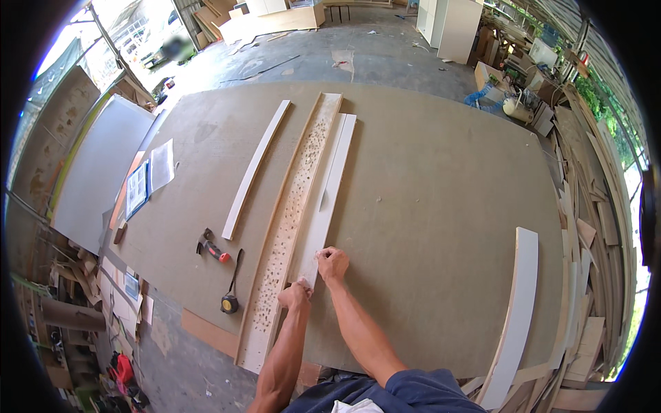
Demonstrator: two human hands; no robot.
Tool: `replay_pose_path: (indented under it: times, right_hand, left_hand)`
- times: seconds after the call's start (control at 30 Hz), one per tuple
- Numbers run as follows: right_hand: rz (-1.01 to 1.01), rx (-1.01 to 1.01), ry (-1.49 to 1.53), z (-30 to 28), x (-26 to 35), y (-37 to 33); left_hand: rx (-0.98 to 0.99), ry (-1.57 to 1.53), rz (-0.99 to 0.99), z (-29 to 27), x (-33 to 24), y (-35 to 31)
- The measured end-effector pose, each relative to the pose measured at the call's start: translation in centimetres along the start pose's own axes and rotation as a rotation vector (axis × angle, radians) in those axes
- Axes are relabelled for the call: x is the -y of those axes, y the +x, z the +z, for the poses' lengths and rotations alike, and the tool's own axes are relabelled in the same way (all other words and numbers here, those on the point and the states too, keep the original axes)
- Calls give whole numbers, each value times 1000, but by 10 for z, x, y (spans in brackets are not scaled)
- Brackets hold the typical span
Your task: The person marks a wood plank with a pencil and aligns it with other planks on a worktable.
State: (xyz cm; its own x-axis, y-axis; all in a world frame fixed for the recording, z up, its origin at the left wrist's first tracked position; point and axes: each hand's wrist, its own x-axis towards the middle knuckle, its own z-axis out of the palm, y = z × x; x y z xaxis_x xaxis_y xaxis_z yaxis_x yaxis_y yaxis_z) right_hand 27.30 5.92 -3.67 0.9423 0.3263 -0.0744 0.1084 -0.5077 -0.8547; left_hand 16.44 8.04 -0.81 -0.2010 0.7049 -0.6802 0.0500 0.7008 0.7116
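My left hand (295, 294) is closed at the near end of a long white board strip (337, 172). Just ahead and to the right, my right hand (333, 264) has its fingers pinched together at the strip's right edge. Whatever sits between the fingers of either hand is too small to make out. Left of the strip and alongside it lies a long, shallow wooden channel (292, 206), its pale inner face dotted with brown spots. A hammer (212, 246) with a red-and-black handle and a black-and-yellow tape measure (230, 303) rest further left.
A narrow white strip (256, 168) lies left of the channel on the large brown worktable (441, 206). Another white board (518, 303) stands along the right side. Papers and a blue-edged folder (138, 189) lie at left. Stacked timber offcuts (592, 227) line the right; a compressor (516, 109) stands beyond.
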Motion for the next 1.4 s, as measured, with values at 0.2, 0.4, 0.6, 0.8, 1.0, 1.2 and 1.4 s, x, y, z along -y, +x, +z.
replay_pose_path:
  times: [0.2,0.4,0.6,0.8,1.0,1.2,1.4]
  right_hand:
    - [-31,-25,68,5,0,13]
    - [-25,-53,7,7,2,22]
    - [-19,-41,20,10,0,32]
    - [-29,-57,15,8,5,40]
    - [-24,-64,47,8,8,57]
    - [-99,-79,33,10,-3,62]
    - [-349,87,135,-15,-3,-5]
  left_hand:
    - [-71,-22,-6,13,-5,4]
    - [-93,3,-15,23,-6,14]
    - [-105,-20,-44,33,-12,11]
    - [-73,-30,-11,43,-14,16]
    - [-106,-41,-25,62,-23,15]
    - [-189,141,-76,76,-11,43]
    - [-214,190,-28,65,-29,15]
